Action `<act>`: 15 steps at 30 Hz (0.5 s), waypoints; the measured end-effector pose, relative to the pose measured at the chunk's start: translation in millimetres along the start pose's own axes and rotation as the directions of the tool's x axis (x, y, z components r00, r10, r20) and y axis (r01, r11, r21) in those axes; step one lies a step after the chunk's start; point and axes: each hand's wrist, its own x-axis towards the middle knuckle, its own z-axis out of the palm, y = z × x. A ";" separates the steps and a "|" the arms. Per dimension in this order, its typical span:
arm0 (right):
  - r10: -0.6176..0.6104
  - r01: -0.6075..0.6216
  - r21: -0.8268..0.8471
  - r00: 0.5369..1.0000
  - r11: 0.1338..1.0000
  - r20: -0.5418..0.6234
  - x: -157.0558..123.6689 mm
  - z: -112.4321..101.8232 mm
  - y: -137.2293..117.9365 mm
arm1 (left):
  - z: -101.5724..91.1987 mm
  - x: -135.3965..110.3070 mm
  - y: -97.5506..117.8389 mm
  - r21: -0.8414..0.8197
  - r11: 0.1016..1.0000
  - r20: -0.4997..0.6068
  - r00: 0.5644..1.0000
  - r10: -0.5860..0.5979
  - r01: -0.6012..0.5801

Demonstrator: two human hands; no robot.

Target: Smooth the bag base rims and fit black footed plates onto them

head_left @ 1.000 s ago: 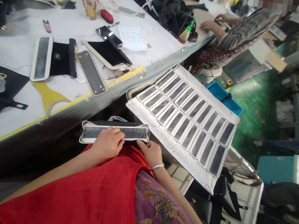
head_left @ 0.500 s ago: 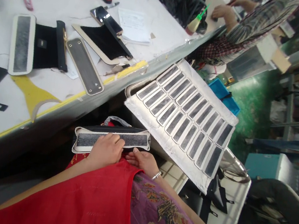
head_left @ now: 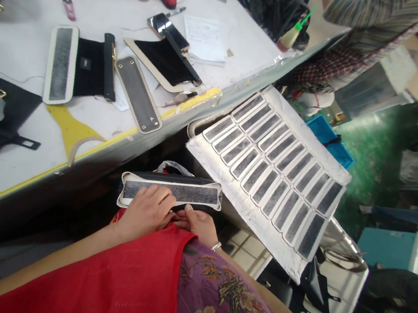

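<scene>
On my lap lies a long cream-edged piece with a dark grey strip (head_left: 187, 193), resting on a black part. My left hand (head_left: 146, 209) presses down on its left half with fingers curled over the near edge. My right hand (head_left: 195, 222), a bangle on the wrist, grips the near edge right beside the left one, thumb pointing up at the strip. Both hands touch the piece and each other.
A white board (head_left: 248, 212) with several grey strips in rows leans right of my lap. The worktable (head_left: 8, 158) ahead holds similar strips, black leather parts, a phone (head_left: 168, 30), a paper and a glue bottle (head_left: 289, 37). Another person's striped sleeve (head_left: 355, 21) is at the far end.
The view has swung slightly. My right hand has slid left along the near edge, close against the left hand. The piece stays on my lap.
</scene>
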 end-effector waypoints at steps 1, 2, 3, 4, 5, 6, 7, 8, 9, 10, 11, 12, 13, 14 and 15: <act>0.004 -0.004 0.003 1.000 1.000 -0.015 -0.8 1.7 0.2 | -2.1 -5.1 -3.6 0.025 1.000 -0.008 1.000 -0.008 0.008; 0.004 -0.004 0.004 1.000 1.000 -0.025 -1.6 3.6 0.3 | -3.3 -9.5 -7.0 0.039 0.999 -0.011 1.000 -0.017 0.017; -0.001 0.001 -0.002 1.000 1.000 -0.031 -2.3 5.5 0.5 | -3.6 -12.9 -10.1 0.037 0.999 -0.011 1.000 -0.023 0.024; -0.011 0.010 -0.014 0.999 1.000 -0.033 -2.8 7.5 0.7 | -3.0 -15.2 -12.6 0.024 0.999 -0.010 1.000 -0.028 0.028; -0.021 0.021 -0.025 0.999 0.999 -0.029 -3.1 9.7 1.1 | -1.6 -16.7 -14.6 0.008 1.000 -0.009 1.000 -0.030 0.030; -0.028 0.027 -0.039 0.999 0.999 -0.021 -3.3 11.9 1.6 | 0.2 -17.4 -16.2 -0.009 0.999 -0.011 0.999 -0.034 0.034; -0.030 0.029 -0.053 0.999 0.998 -0.011 -3.3 14.2 2.3 | 2.2 -17.5 -17.4 -0.024 0.999 -0.018 0.999 -0.040 0.040; -0.030 0.029 -0.068 1.000 0.997 -0.003 -3.1 16.7 2.9 | 4.0 -17.5 -18.4 -0.039 0.998 -0.027 0.998 -0.049 0.048; -0.031 0.031 -0.081 1.000 0.996 0.005 -2.9 19.2 3.5 | 5.3 -17.3 -19.2 -0.052 0.997 -0.035 0.998 -0.057 0.055; -0.032 0.033 -0.094 0.999 0.995 0.013 -2.4 21.9 4.2 | 6.2 -17.2 -20.0 -0.063 0.996 -0.040 0.997 -0.065 0.062; -0.033 0.034 -0.108 0.999 0.994 0.019 -1.7 24.6 4.7 | 6.5 -17.1 -20.8 -0.075 0.995 -0.042 0.997 -0.072 0.069; -0.033 0.036 -0.125 0.999 0.992 0.023 -0.9 27.3 5.3 | 6.4 -17.1 -21.6 -0.088 0.993 -0.040 0.996 -0.077 0.074; -0.033 0.035 -0.146 0.999 0.989 0.021 0.1 29.9 5.8 | 6.1 -16.9 -22.4 -0.106 0.991 -0.038 0.996 -0.084 0.080; -0.031 0.033 -0.172 0.999 0.985 0.012 1.3 32.4 6.3 | 5.6 -16.6 -23.2 -0.128 0.988 -0.035 0.995 -0.093 0.088; -0.029 0.028 -0.202 1.000 0.979 -0.003 2.5 34.8 6.8 | 5.3 -16.1 -23.9 -0.153 0.983 -0.029 0.994 -0.104 0.098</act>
